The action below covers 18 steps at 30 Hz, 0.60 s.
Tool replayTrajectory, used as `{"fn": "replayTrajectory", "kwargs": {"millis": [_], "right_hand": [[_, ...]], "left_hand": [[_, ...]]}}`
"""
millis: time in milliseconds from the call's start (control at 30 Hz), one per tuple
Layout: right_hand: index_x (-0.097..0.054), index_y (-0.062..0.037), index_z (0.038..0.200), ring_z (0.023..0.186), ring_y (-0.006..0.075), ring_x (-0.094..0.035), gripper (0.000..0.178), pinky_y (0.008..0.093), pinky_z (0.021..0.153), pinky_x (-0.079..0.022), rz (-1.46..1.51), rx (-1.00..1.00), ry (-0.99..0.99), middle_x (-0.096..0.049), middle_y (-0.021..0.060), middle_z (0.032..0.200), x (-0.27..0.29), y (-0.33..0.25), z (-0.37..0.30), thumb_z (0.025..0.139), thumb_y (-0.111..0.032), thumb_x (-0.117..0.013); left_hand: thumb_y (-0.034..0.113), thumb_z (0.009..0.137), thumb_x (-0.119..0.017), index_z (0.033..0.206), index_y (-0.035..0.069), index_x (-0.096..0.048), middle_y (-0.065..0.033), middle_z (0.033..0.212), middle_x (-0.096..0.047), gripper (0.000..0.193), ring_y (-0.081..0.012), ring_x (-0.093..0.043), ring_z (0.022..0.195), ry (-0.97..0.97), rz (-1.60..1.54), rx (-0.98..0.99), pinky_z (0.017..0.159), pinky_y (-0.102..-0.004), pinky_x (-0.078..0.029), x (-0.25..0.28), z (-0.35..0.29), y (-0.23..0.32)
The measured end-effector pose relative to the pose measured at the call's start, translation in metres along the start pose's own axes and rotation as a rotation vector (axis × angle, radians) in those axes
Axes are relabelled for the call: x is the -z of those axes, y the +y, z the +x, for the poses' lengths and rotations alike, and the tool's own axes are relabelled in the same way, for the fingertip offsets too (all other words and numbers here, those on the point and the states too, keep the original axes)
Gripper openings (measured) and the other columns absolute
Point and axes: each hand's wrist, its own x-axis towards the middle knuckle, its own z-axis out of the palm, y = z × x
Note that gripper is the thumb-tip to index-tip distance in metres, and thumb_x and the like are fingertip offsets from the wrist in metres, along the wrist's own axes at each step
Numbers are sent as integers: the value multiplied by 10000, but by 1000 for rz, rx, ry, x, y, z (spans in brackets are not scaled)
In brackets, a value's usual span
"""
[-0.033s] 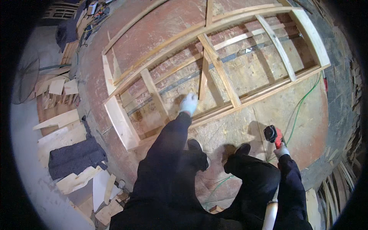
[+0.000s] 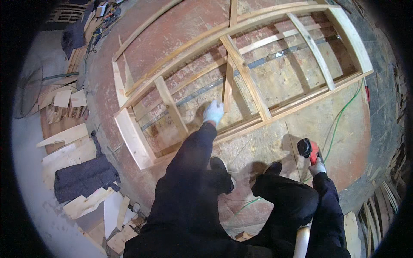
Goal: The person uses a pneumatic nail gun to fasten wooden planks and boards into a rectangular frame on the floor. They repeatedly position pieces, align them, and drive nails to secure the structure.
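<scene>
My left hand (image 2: 214, 112), in a pale glove, reaches into a wooden frame (image 2: 189, 50) with curved long rails and several crosspieces on the floor. Its fingertips are at the lower part of a short wooden piece (image 2: 228, 81), beside a slanted crosspiece (image 2: 246, 73). Whether the fingers grip that piece or only rest by it, I cannot tell. My right hand (image 2: 318, 167), gloved too, is closed around the handle of a red and black nail gun (image 2: 309, 148). It holds the tool off to the right, apart from the frame.
A green hose (image 2: 335, 124) curves over the floor at the right. On the left lie a dark cloth (image 2: 86, 178) and several wood offcuts (image 2: 71, 135). Thin wood strips (image 2: 373, 215) lie at the lower right. A white cylindrical object (image 2: 302, 241) shows by my right leg.
My left hand has moved slightly up and right, closer to the short wooden piece. The nail gun has shifted a little to the right in my right hand.
</scene>
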Motion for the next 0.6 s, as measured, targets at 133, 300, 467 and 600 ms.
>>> {"fn": "replayTrajectory", "kwargs": {"millis": [133,300,467,600], "right_hand": [[-319,-26,1498,1049,476,-659,854,522,918,-529,114,61,64,-665,330,1141,-45,-8,61,753,-248,-674],[-194,-58,1570,1005,491,-665,1097,528,868,-547,178,144,42,-688,315,1067,-64,-7,70,678,-309,-782],[-457,-49,1427,1007,440,-683,839,483,851,-554,354,230,122,-717,237,1054,-52,19,69,703,-263,-821],[-586,-29,1269,1002,328,-701,680,401,850,-531,482,244,36,-723,178,1042,-22,54,68,676,-215,-861]], "left_hand": [[503,941,-497,1349,18,-560,-279,1341,-598,637,-444,-589,1223,67,6,85,1028,-513,-462,-53,85,22],[454,893,-620,1327,50,-505,-266,1204,-637,604,-440,-622,1126,269,-30,10,946,-546,-494,-93,138,37],[429,832,-724,1253,84,-536,-211,1225,-603,576,-411,-575,1189,354,-16,-27,936,-548,-491,-116,160,33],[418,824,-734,1174,49,-587,-227,1169,-641,530,-424,-615,1116,409,-122,-33,922,-516,-501,-119,173,22]]}}
